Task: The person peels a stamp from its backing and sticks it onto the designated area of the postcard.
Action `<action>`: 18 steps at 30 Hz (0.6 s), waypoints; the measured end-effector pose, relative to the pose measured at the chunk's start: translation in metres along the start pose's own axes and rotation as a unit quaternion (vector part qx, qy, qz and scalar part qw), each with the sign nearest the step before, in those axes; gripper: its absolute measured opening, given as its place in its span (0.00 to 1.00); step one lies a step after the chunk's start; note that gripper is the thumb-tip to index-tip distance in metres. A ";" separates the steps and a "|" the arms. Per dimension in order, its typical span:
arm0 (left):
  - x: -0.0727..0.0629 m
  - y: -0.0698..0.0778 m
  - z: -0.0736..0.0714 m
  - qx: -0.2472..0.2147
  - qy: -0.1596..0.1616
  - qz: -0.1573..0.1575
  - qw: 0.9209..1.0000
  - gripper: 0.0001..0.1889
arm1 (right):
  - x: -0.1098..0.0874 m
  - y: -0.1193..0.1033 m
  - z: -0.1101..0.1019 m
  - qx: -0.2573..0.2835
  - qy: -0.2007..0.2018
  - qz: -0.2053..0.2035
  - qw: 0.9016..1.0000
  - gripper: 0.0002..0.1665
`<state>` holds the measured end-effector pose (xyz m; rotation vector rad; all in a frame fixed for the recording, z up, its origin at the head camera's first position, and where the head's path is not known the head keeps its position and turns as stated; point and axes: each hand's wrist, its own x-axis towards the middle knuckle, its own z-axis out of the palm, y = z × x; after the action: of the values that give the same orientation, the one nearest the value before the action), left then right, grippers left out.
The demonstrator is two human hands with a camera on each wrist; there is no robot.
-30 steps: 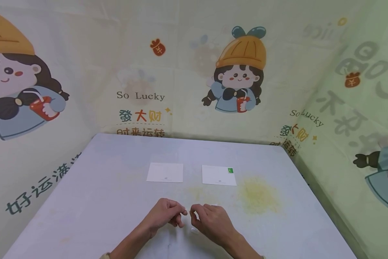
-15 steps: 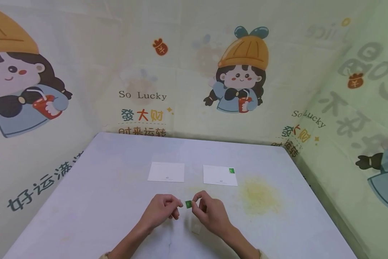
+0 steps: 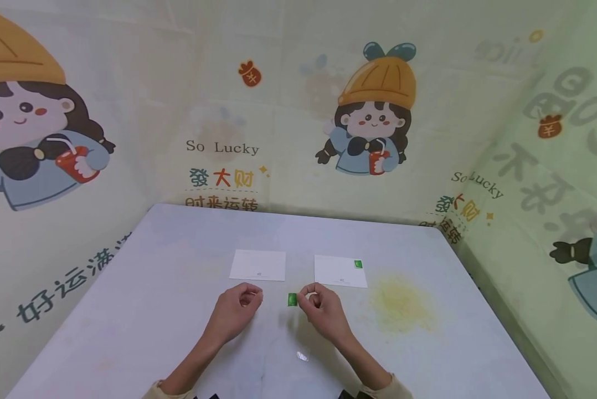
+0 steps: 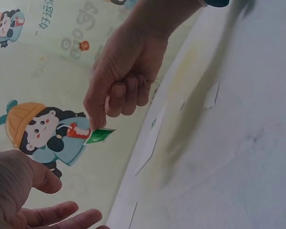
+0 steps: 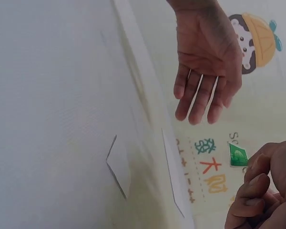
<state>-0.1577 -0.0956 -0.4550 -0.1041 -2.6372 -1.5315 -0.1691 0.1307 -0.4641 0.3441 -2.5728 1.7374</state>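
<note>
My right hand [image 3: 325, 313] pinches a small green stamp [image 3: 292, 300] by one edge between thumb and forefinger, above the table. In the right wrist view the stamp [image 5: 238, 155] shows a white border. Left of it, my left hand [image 3: 235, 315] hovers with relaxed fingers and holds nothing; its fingers [image 5: 198, 100] hang loosely apart. Beyond the hands lie two white cards, flat and side by side. The left card [image 3: 257, 264] carries only small print near its lower edge. On the right card [image 3: 335, 270], another green stamp [image 3: 358, 264] sits in the upper right corner.
A small, shiny, clear piece [image 3: 302, 356] lies on the white table [image 3: 179, 310] between the forearms. A yellow stain [image 3: 400, 305] marks the tabletop at right. Printed cloth walls [image 3: 288, 122] with cartoon figures stand behind and beside the table.
The green stamp, hidden a second ago, now shows in my right fingers. Both hands have moved forward, and the left has drawn away leftward. The clear piece has come into fuller view.
</note>
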 end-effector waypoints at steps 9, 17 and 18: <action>0.000 0.003 -0.005 0.067 0.018 0.041 0.997 0.19 | 0.018 0.005 0.003 0.018 0.010 0.055 0.998 0.11; 0.002 0.001 -0.003 0.132 0.041 0.063 0.988 0.25 | 0.030 0.009 0.007 0.031 0.016 0.077 0.996 0.11; 0.003 0.000 -0.003 0.137 0.041 0.067 0.987 0.25 | 0.031 0.010 0.008 0.031 0.016 0.078 0.996 0.10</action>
<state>-0.1607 -0.0986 -0.4535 -0.1883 -2.6824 -1.0980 -0.2006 0.1217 -0.4720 0.1177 -2.5919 1.8576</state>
